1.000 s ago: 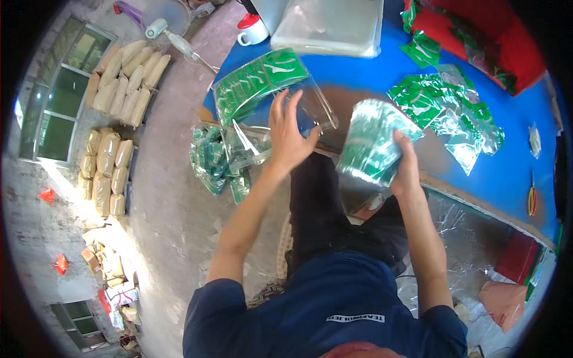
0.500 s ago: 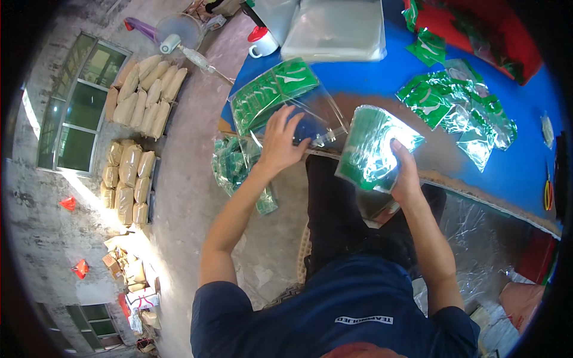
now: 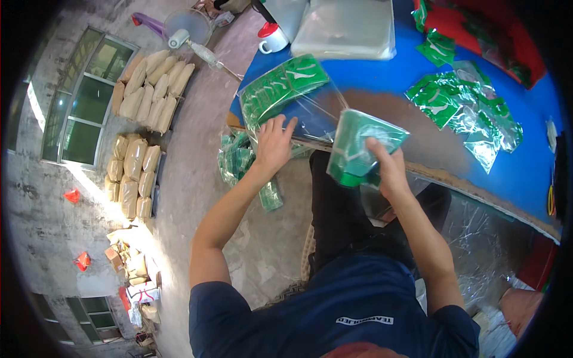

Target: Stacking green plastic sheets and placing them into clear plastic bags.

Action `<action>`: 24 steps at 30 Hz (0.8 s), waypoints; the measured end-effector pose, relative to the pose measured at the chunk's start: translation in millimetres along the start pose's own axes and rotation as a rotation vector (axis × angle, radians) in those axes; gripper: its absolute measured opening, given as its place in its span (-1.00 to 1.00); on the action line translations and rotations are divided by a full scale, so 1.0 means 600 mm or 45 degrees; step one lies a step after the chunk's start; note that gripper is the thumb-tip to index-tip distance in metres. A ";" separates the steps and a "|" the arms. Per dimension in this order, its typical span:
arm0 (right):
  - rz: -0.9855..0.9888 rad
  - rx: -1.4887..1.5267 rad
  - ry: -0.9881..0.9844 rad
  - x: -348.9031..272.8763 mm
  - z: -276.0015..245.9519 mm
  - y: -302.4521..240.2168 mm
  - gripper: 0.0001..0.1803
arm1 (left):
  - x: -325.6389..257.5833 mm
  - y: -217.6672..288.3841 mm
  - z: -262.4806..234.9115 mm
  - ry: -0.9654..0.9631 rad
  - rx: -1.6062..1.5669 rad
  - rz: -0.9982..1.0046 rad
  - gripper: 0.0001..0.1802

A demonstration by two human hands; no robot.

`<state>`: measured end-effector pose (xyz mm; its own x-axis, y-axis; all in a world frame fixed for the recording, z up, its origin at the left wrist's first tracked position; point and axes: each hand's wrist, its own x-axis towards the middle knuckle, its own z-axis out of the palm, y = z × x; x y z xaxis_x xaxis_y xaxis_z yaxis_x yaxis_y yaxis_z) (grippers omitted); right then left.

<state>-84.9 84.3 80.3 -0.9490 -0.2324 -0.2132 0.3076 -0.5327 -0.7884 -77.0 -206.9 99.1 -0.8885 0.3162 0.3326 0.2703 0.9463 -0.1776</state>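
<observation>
My right hand [image 3: 387,170] is closed on a stack of green-and-clear plastic packets [image 3: 358,140], thumb across the top face. The stack is held tilted over the table's near edge, above my lap. At the table's front left lies a clear plastic bag [image 3: 307,122] with rows of green packets [image 3: 271,95] in its far part. My left hand [image 3: 274,146] rests at the near side of this bag, thumb apart from the fingers; its fingertips touch the film. Below that hand, more green plastic packets [image 3: 236,158] hang or lie beside the table edge.
Loose green packets [image 3: 444,101] are spread on the blue table [image 3: 370,74] at the right, near a red container [image 3: 477,36]. Clear plastic sheets [image 3: 343,30] are stacked at the back, beside a white mug [image 3: 273,39] with a red lid. Yellow-handled scissors [image 3: 550,200] lie far right.
My right hand has brought the packet stack leftward and tipped it, so less glare shows on it. My left hand has drawn back slightly toward me, its fingers closer together. The view has shifted a little.
</observation>
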 end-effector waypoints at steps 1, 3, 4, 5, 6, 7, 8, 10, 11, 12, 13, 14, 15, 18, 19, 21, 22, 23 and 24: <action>-0.047 -0.022 -0.028 0.001 0.014 0.001 -0.58 | 0.000 -0.002 0.001 0.005 0.002 0.009 -0.38; -0.039 -0.037 -0.054 0.002 0.036 0.003 -0.63 | -0.012 -0.012 0.015 -0.115 -0.076 0.024 -0.41; -0.037 -0.046 -0.080 0.005 0.041 0.007 -0.62 | -0.019 -0.024 0.013 -0.094 0.001 0.061 -0.42; -0.034 -0.055 -0.106 0.008 0.046 0.008 -0.62 | -0.025 -0.041 0.008 -0.084 0.006 0.073 -0.42; -0.008 -0.056 -0.111 0.008 0.050 0.006 -0.60 | -0.027 -0.050 -0.011 -0.084 0.003 0.067 -0.42; -0.014 -0.052 -0.114 0.009 0.055 0.004 -0.60 | -0.028 -0.053 -0.025 -0.085 0.000 0.060 -0.42; 0.011 -0.066 -0.130 0.011 0.060 0.001 -0.59 | -0.026 -0.052 -0.034 0.021 -0.097 0.008 -0.46; 0.033 -0.076 -0.147 0.013 0.072 0.002 -0.58 | -0.005 -0.042 -0.055 0.147 -0.118 0.015 -0.50; 0.037 -0.104 -0.166 0.017 0.077 0.006 -0.57 | 0.007 -0.037 -0.055 0.271 -0.149 0.021 -0.55; 0.043 -0.135 -0.186 0.020 0.082 0.011 -0.56 | 0.020 -0.033 -0.049 0.271 -0.148 0.021 -0.55; 0.043 -0.137 -0.190 0.024 0.086 0.015 -0.56 | 0.036 -0.025 -0.040 0.293 -0.139 0.072 -0.60; 0.027 -0.227 -0.226 0.027 0.088 0.018 -0.54 | 0.049 -0.021 -0.035 0.315 -0.131 0.125 -0.65; 0.008 -0.316 -0.256 0.032 0.090 0.019 -0.52 | 0.061 -0.019 -0.031 0.317 -0.135 0.129 -0.65; 0.093 -0.495 -0.306 0.050 0.102 0.014 -0.50 | 0.091 -0.011 -0.030 0.423 -0.332 0.097 -0.76; 0.091 -0.493 -0.285 0.055 0.107 0.007 -0.50 | 0.102 -0.005 -0.034 0.419 -0.347 0.111 -0.76; 0.370 -0.352 -0.264 0.067 0.112 -0.011 -0.49 | 0.122 0.008 -0.046 0.400 -0.540 -0.045 -0.81; 0.401 -0.160 -0.212 0.078 0.112 -0.003 -0.51 | 0.131 0.016 -0.053 0.392 -0.610 -0.083 -0.83; 0.363 -0.149 -0.151 0.083 0.102 -0.008 -0.52 | 0.140 0.027 -0.058 0.388 -0.618 -0.076 -0.83; 0.380 -0.134 -0.108 0.087 0.100 -0.016 -0.53 | 0.146 0.036 -0.064 0.396 -0.622 -0.097 -0.83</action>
<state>-133.1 28.7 111.6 -0.8074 -0.4353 -0.3983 0.5582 -0.3448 -0.7547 -134.6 -155.9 159.9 -0.7813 0.1811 0.5974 0.4151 0.8655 0.2804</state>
